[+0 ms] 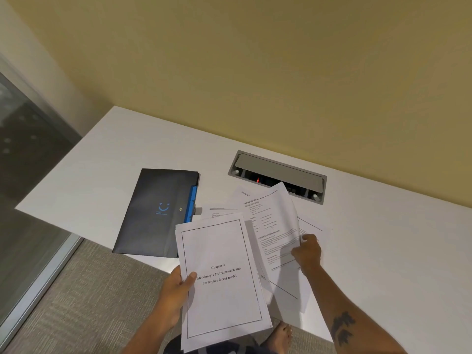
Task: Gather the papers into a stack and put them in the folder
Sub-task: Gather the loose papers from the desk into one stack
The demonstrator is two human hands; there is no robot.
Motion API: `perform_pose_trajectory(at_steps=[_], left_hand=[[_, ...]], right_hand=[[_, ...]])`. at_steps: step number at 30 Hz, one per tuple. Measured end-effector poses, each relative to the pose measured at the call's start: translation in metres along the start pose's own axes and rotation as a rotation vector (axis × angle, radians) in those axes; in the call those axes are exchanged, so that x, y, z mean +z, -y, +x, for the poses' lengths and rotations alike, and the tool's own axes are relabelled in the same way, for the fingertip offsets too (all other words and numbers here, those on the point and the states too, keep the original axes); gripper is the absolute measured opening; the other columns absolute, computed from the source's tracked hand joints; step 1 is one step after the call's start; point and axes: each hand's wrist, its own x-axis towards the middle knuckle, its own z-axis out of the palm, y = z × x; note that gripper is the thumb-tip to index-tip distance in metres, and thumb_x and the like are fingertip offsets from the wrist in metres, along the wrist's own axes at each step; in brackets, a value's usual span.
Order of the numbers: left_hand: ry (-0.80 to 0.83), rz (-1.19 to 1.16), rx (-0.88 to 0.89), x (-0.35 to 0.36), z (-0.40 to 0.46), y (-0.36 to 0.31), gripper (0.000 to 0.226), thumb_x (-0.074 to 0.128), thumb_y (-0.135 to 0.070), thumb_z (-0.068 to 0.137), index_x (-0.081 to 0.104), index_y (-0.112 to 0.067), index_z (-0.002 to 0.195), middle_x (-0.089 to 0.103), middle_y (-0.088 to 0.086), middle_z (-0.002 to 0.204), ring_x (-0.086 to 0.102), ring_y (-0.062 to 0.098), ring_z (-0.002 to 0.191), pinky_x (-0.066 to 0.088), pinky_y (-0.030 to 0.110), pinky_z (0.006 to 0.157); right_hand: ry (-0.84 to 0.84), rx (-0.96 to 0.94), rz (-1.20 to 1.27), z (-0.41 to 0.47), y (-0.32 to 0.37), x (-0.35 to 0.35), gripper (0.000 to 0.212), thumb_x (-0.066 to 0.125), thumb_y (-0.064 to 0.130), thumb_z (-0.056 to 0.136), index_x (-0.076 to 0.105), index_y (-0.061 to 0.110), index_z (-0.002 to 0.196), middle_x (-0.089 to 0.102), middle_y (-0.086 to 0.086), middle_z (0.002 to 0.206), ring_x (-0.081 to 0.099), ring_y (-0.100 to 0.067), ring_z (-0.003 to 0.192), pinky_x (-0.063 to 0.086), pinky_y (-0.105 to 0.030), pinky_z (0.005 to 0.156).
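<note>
Right now the left hand (176,292) is closed on a small stack of papers (222,282) low in the middle of the frame. The thumb is on top and the other fingers are hidden under the stack. Its top page says "Chapter 3". The right hand (306,251), a little right of the middle, pinches one printed sheet (275,226) by its right edge and lifts it up off the white table (383,251).

To do this step well, I think the lifted sheet should slide onto the stack so the edges line up. The left hand should hold the stack firm but not bend it. Next, the pages on the table should be picked up one at a time, so that none slip off the table edge. A tap of the stack on the table would make it neat before it goes in.

Now let's count. One dark folder (155,213) lies shut on the table, left of the middle, with a blue tab on its right side. It is just beside the papers and no hand touches it. One sheet is in the right hand. At least three more loose pages (224,212) peek out flat on the table behind the hands, but they overlap, so I cannot count them for sure. I cannot tell how many pages are in the stack. One grey socket box (278,172) sits in the table, above the papers.
</note>
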Motion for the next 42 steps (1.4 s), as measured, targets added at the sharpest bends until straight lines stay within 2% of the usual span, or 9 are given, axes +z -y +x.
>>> perform_pose_trajectory(at_steps=[5, 9, 13, 20, 25, 28, 34, 38, 42], left_hand=[[0.006, -0.006, 0.014, 0.002, -0.001, -0.001, 0.032, 0.064, -0.016, 0.101, 0.066, -0.024, 0.132, 0.079, 0.001, 0.122, 0.073, 0.028, 0.114, 0.056, 0.056, 0.101], [-0.002, -0.027, 0.012, 0.004, 0.0, -0.002, 0.032, 0.064, -0.014, 0.101, 0.066, -0.023, 0.131, 0.078, 0.002, 0.121, 0.073, 0.028, 0.115, 0.056, 0.056, 0.102], [0.015, -0.036, 0.02, 0.005, -0.001, -0.003, 0.034, 0.064, -0.014, 0.101, 0.065, -0.022, 0.134, 0.078, 0.001, 0.123, 0.073, 0.027, 0.116, 0.055, 0.056, 0.104], [-0.007, -0.05, 0.01, 0.008, -0.003, -0.006, 0.03, 0.064, -0.015, 0.1, 0.066, -0.022, 0.13, 0.078, 0.002, 0.12, 0.073, 0.029, 0.113, 0.056, 0.058, 0.101], [-0.004, -0.063, 0.009, 0.008, -0.002, -0.007, 0.03, 0.064, -0.015, 0.101, 0.067, -0.022, 0.129, 0.079, 0.002, 0.12, 0.073, 0.029, 0.114, 0.056, 0.058, 0.102], [-0.001, -0.074, 0.011, 0.007, -0.001, -0.007, 0.031, 0.064, -0.014, 0.101, 0.067, -0.021, 0.13, 0.078, 0.002, 0.121, 0.073, 0.029, 0.115, 0.055, 0.058, 0.102], [0.012, -0.11, 0.009, 0.006, -0.002, -0.008, 0.031, 0.064, -0.013, 0.101, 0.066, -0.019, 0.131, 0.079, 0.004, 0.121, 0.073, 0.03, 0.115, 0.055, 0.058, 0.102], [0.018, -0.13, 0.017, 0.004, -0.004, -0.012, 0.028, 0.062, -0.009, 0.102, 0.067, -0.017, 0.128, 0.079, 0.006, 0.119, 0.074, 0.031, 0.114, 0.056, 0.056, 0.101], [0.035, -0.131, 0.008, 0.001, -0.007, -0.016, 0.027, 0.062, -0.011, 0.102, 0.068, -0.018, 0.127, 0.08, 0.004, 0.118, 0.075, 0.029, 0.111, 0.058, 0.053, 0.099]], right_hand=[[-0.028, 0.063, 0.145, -0.003, -0.003, 0.0, 0.052, 0.075, -0.009, 0.067, 0.062, 0.004, 0.115, 0.064, -0.019, 0.117, 0.065, -0.032, 0.087, 0.051, -0.028, 0.066], [0.051, 0.111, 0.286, -0.003, -0.001, -0.004, 0.062, 0.071, -0.015, 0.067, 0.059, 0.007, 0.124, 0.062, -0.017, 0.124, 0.068, -0.037, 0.102, 0.051, -0.024, 0.053], [0.135, 0.105, 0.375, -0.003, 0.0, -0.005, 0.069, 0.061, -0.012, 0.058, 0.06, 0.004, 0.125, 0.071, -0.013, 0.114, 0.069, -0.04, 0.11, 0.058, -0.034, 0.071], [0.204, 0.094, 0.41, -0.009, 0.0, -0.012, 0.041, 0.064, -0.017, 0.071, 0.066, 0.001, 0.108, 0.074, -0.016, 0.107, 0.067, -0.038, 0.101, 0.06, -0.037, 0.077], [0.151, 0.056, 0.229, -0.009, -0.018, -0.019, 0.032, 0.09, 0.022, 0.062, 0.076, 0.013, 0.09, 0.082, -0.006, 0.092, 0.076, -0.029, 0.088, 0.064, -0.045, 0.087], [0.037, 0.04, -0.009, -0.006, -0.029, -0.023, 0.041, 0.083, 0.051, 0.06, 0.07, 0.018, 0.08, 0.076, 0.005, 0.083, 0.072, -0.026, 0.083, 0.059, -0.049, 0.088], [-0.089, -0.091, -0.343, -0.034, -0.028, -0.039, 0.028, 0.06, 0.039, 0.094, 0.066, 0.016, 0.079, 0.07, 0.003, 0.082, 0.061, -0.024, 0.079, 0.042, -0.037, 0.081], [0.039, -0.163, 0.104, -0.059, -0.037, -0.049, 0.02, 0.063, 0.023, 0.102, 0.075, 0.009, 0.092, 0.079, -0.006, 0.098, 0.071, -0.017, 0.082, 0.053, -0.028, 0.065], [0.186, -0.093, 0.325, -0.087, -0.048, -0.053, 0.014, 0.069, 0.023, 0.1, 0.081, 0.019, 0.106, 0.082, 0.003, 0.104, 0.076, -0.017, 0.099, 0.059, -0.032, 0.085]])
